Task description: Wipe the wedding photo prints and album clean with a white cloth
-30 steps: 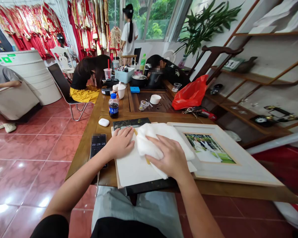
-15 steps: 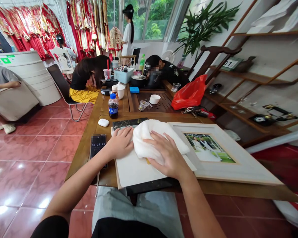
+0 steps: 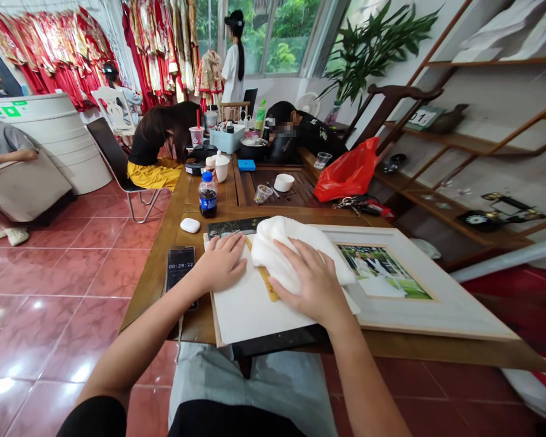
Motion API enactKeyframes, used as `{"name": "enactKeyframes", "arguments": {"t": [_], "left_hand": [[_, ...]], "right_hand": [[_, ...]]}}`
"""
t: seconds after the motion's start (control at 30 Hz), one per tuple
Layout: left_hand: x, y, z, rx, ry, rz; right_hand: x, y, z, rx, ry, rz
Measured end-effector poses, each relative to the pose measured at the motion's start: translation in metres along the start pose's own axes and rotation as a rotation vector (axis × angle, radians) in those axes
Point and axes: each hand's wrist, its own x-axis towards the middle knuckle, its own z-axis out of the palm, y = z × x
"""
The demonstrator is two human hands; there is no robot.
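White cloth (image 3: 295, 258) lies bunched on a white board (image 3: 250, 309), its long axis slanting down rightward toward the framed photo (image 3: 384, 273), now moved slightly right from earlier and showing more yellow strip (image 3: 267, 282), with right hand (image 3: 312, 285) spread on it and left hand (image 3: 221, 264) spread flat on the board.

Wooden desk (image 3: 152, 285) in a bridal-wear studio, bearing a smartphone (image 3: 180, 267) showing a timer, a white earbud case (image 3: 190, 225), a cola bottle (image 3: 208, 195), a white card (image 3: 250, 309), a large framed wedding photograph (image 3: 382, 273), a dark slatted tea tray (image 3: 295, 188)
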Motion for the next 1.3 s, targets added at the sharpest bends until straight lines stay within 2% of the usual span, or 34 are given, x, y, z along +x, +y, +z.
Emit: {"name": "enactKeyframes", "arguments": {"t": [0.2, 0.27, 0.33, 0.5, 0.57, 0.63, 0.77, 0.83, 0.9, 1.1, 1.17, 1.23, 1.3], "left_hand": [[-0.001, 0.0, -0.001, 0.007, -0.009, 0.011], [-0.001, 0.0, -0.002, 0.003, -0.01, 0.016], [-0.001, 0.0, -0.001, -0.007, -0.005, 0.013], [0.0, -0.001, 0.001, -0.014, 0.005, 0.004], [0.0, -0.002, 0.002, -0.014, 0.005, 0.005], [0.0, -0.001, 0.001, -0.013, 0.005, 0.001], [-0.001, 0.001, -0.003, 0.001, -0.021, 0.0], [-0.001, 0.002, -0.005, 0.005, -0.037, 0.004], [-0.002, 0.002, -0.006, 0.005, -0.036, 0.005], [0.0, 0.0, -0.001, -0.003, -0.008, -0.007], [0.0, 0.0, 0.0, -0.004, -0.008, -0.008], [0.0, 0.0, -0.001, 0.002, -0.011, -0.008], [0.0, -0.001, -0.002, 0.009, -0.022, 0.001]], "right_hand": [[0.0, 0.002, -0.009, 0.219, -0.074, -0.212], [0.0, 0.001, -0.01, 0.243, -0.094, -0.222], [0.0, -0.001, -0.009, 0.2, -0.08, -0.154], [0.0, -0.004, -0.002, 0.03, 0.032, 0.128], [-0.001, -0.003, -0.001, 0.006, 0.053, 0.152], [-0.002, 0.0, -0.003, 0.035, 0.028, 0.079], [-0.004, 0.005, -0.01, 0.221, -0.053, -0.195], [-0.005, 0.005, -0.013, 0.284, -0.068, -0.257], [-0.005, 0.004, -0.013, 0.28, -0.053, -0.234], [-0.006, 0.0, -0.003, 0.067, 0.09, 0.04], [-0.008, 0.001, -0.003, 0.045, 0.117, 0.072], [-0.009, 0.003, -0.007, 0.117, 0.112, -0.027], [-0.011, 0.004, -0.012, 0.255, 0.084, -0.2]]}}
